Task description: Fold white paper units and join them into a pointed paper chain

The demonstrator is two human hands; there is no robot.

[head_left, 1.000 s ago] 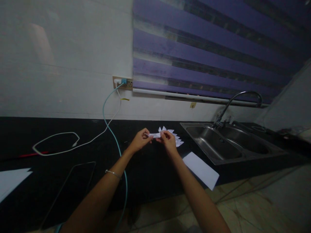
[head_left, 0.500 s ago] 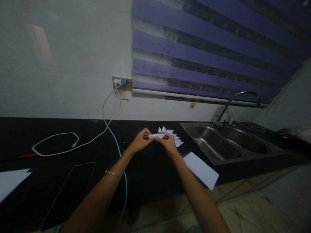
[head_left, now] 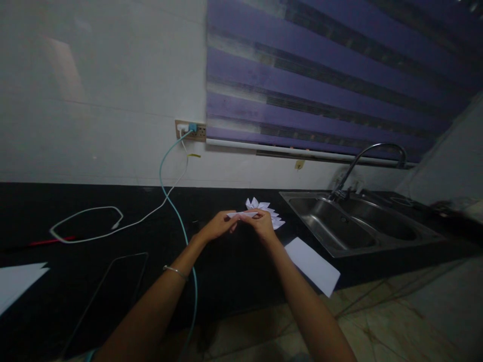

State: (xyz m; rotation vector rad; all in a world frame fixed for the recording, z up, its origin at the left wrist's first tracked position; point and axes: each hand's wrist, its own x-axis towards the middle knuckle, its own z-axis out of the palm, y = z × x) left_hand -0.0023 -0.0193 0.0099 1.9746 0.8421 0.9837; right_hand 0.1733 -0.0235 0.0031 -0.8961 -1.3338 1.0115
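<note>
A small folded piece of white paper [head_left: 241,214] is pinched between my two hands above the black countertop. My left hand [head_left: 218,225] is closed on its left end, with a bracelet on that wrist. On its right end, my right hand [head_left: 262,222] is closed as well. Just behind my right hand lies a group of pointed folded paper pieces [head_left: 272,215], partly covered by the hand. A white paper sheet [head_left: 312,266] rests flat by my right forearm.
To the right is a double steel sink [head_left: 332,223] with a curved faucet [head_left: 358,156]. White and teal cables [head_left: 177,213] cross the counter from a wall socket [head_left: 202,131]. More white paper [head_left: 18,281], a red pen-like item [head_left: 49,241] and a dark flat panel [head_left: 109,301] lie left.
My left fingers have shifted their grip and now sit lower along the folded paper. The paper has turned to lie more level and moved slightly left.
</note>
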